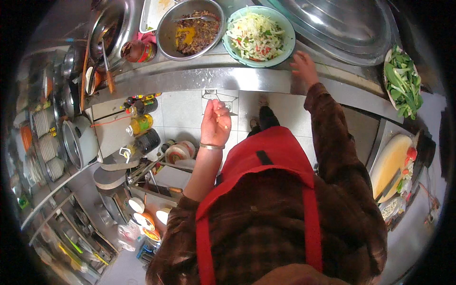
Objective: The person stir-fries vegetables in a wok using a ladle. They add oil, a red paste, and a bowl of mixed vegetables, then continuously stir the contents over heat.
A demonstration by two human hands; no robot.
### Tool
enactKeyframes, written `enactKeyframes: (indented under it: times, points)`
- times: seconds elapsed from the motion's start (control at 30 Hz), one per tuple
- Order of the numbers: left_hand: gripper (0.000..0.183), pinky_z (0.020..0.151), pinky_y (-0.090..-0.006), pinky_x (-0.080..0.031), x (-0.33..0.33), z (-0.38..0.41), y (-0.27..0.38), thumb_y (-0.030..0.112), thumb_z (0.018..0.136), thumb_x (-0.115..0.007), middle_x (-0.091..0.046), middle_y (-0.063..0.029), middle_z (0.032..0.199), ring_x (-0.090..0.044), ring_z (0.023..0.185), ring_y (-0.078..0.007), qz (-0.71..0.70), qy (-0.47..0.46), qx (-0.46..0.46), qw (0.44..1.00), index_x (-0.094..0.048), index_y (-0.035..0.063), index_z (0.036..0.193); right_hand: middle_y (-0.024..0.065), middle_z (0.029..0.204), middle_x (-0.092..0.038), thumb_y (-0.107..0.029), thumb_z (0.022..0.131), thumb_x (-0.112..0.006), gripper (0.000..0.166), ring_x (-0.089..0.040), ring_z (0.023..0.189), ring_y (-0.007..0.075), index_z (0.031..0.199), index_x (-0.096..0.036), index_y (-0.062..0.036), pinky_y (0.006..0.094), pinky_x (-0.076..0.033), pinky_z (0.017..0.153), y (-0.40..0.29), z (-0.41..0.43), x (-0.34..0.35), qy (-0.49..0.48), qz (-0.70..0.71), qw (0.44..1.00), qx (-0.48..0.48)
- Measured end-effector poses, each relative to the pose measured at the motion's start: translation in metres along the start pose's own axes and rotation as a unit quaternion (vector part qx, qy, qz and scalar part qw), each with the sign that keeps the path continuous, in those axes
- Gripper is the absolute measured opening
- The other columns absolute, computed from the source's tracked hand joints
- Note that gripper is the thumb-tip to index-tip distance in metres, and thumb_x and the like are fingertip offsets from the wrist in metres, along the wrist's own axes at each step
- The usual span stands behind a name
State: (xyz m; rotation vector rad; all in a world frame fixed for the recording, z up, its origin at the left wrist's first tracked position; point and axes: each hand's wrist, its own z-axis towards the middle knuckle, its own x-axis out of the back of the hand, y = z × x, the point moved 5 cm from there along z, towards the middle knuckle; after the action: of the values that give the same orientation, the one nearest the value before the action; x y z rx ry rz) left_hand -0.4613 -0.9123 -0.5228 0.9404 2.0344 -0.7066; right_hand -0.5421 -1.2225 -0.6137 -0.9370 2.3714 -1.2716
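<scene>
My left hand (216, 121) is held palm up over the floor, below the counter edge. Its fingers are loosely curled, and small pale food bits show on them; whether it holds more is hidden. A metal bangle (212, 146) circles that wrist. My right hand (304, 67) hovers at the counter's front edge with fingers apart and nothing seen in it. Just left of it is a pale green enamel basin (228, 53) heaped with shredded cabbage (256, 30) and red pieces. Beside that basin stands a steel bowl (162, 39) of dark chopped filling (203, 34), a spoon (194, 18) resting inside.
A large domed metal lid (342, 25) covers the counter's back right. Leafy greens (402, 82) fill a plate at the right end. A knife (390, 185) lies on a round chopping board (392, 164). A jar (139, 51) and wok (103, 32) stand left; oil bottles (142, 124) below.
</scene>
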Motion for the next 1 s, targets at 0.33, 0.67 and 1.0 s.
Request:
enactKeyframes:
  times: [0.33,0.67,1.0]
  points:
    - [0.025,0.052,-0.0314,-0.043,-0.061,0.232,0.017,0.027,0.077,-0.062,-0.058,-0.0085,0.066,-0.056,0.059,-0.0214,0.814,-0.011,-0.282,0.508,-0.053,0.0035,0.08,0.0083,0.095,-0.057,-0.013,0.077,-0.054,0.037,-0.059,0.075,0.0177,0.112,-0.045,-0.003,0.0301,-0.05,0.05,-0.011,0.037,-0.039,-0.009,-0.02,1.0,-0.008]
    - [0.039,0.067,-0.043,-0.046,-0.09,0.232,-0.011,0.039,0.074,-0.059,-0.061,-0.0151,0.083,-0.059,0.076,-0.0339,0.965,0.036,-0.094,0.241,-0.048,0.0057,0.091,0.0117,0.105,-0.053,-0.009,0.076,-0.049,0.043,-0.051,0.094,0.0186,0.116,-0.041,0.0016,0.0293,-0.041,0.082,-0.03,-0.005,-0.046,0.047,-0.055,0.988,0.139]
    - [0.016,0.053,-0.0352,-0.045,-0.093,0.176,0.044,0.017,0.076,-0.059,-0.06,-0.0099,0.072,-0.058,0.059,-0.0241,0.81,-0.144,-0.174,0.541,-0.054,0.0037,0.085,0.0076,0.093,-0.057,-0.01,0.079,-0.049,0.042,-0.058,0.06,0.0144,0.119,-0.036,-0.0076,0.0228,-0.048,0.042,-0.038,-0.08,-0.074,0.087,-0.021,0.996,0.027]
